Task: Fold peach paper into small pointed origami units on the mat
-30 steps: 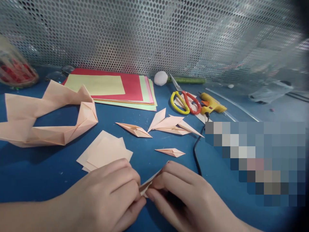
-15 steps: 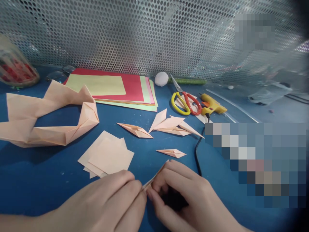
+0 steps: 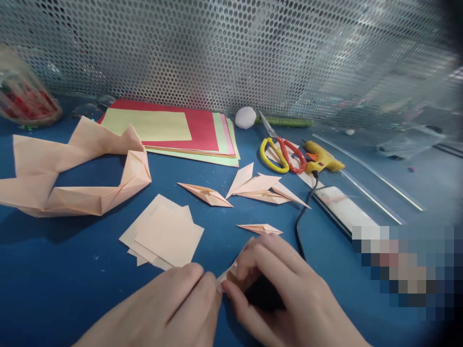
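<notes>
Both hands pinch one small piece of peach paper (image 3: 228,275) low in the middle of the view; only a thin folded strip of it shows between the fingers. My left hand (image 3: 170,303) is closed on its left end, fingers curled and hiding most of the paper. From the other side my right hand (image 3: 285,284) grips it between thumb and fingertips. Just beyond the right hand lies a narrow folded paper piece (image 3: 261,229). Farther back are another folded piece (image 3: 207,194) and a small cluster of folded petals (image 3: 257,184). Loose peach squares (image 3: 168,233) lie beyond my left hand.
A folded paper ring (image 3: 79,200) stands at left. Behind are coloured sheets (image 3: 202,130), a white ball (image 3: 246,117), scissors (image 3: 285,155) and a yellow glue gun (image 3: 323,155) with its cord. A phone (image 3: 343,205) and clear glue sticks (image 3: 376,197) lie right. Perforated metal (image 3: 202,53) backs the table.
The view has shifted slightly, and more of the phone now shows at right. Both hands keep their pinch on the paper, with the fingers moved a little.
</notes>
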`<state>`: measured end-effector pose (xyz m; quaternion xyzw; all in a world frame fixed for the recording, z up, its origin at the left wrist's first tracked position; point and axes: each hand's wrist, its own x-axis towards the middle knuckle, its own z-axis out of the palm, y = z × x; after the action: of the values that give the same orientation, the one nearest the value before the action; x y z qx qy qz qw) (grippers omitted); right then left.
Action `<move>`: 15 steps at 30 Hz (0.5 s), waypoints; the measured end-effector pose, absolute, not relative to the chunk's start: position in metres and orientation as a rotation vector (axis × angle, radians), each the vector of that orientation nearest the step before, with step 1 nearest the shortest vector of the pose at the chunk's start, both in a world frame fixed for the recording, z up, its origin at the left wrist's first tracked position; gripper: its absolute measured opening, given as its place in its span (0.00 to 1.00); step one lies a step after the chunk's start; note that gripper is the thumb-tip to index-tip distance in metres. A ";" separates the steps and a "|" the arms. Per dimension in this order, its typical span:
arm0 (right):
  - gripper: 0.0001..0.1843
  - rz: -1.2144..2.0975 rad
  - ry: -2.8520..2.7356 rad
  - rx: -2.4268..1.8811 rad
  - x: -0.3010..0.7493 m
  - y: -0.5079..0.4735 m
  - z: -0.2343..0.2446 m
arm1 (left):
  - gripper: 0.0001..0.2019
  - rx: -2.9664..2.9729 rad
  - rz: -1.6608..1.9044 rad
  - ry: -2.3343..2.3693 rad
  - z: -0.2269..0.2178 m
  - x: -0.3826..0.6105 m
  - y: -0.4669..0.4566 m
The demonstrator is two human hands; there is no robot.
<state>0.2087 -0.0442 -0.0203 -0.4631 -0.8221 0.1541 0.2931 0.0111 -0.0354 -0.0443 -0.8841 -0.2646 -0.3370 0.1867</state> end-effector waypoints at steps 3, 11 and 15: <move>0.07 0.222 -2.209 -1.177 0.212 -0.038 -0.017 | 0.19 -2.533 -0.957 -0.730 -0.041 0.012 -0.034; 0.11 0.672 -2.289 -1.111 0.222 -0.038 -0.009 | 0.18 -2.621 -0.903 -0.764 -0.041 0.007 -0.033; 0.19 0.874 -2.171 -1.151 0.223 -0.045 -0.009 | 0.12 -2.611 -0.951 -0.741 -0.037 0.008 -0.031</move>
<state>0.2232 -0.0449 -0.0091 -0.4257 -0.8029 0.3234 0.2637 0.0081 -0.0306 -0.0375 -0.8998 -0.2555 -0.3278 0.1326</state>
